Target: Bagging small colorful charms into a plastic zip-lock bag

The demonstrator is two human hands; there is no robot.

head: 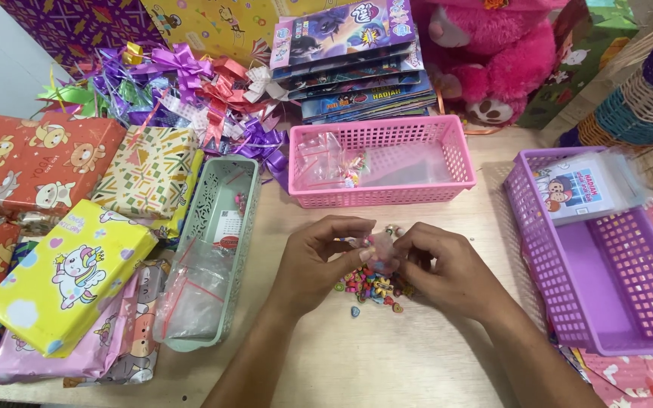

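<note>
centrally, left hand [319, 261] and right hand [440, 268] pinching a small clear bag [382, 255], beads [372, 287] beneath, pink basket [382, 193] behind

Beads [372, 287] lie mid-table [387, 363] under both hands; one basket [382, 160] behind them, another [606, 279] at the right edge, tray [213, 249] left, gifts [69, 272] beyond it.
</note>
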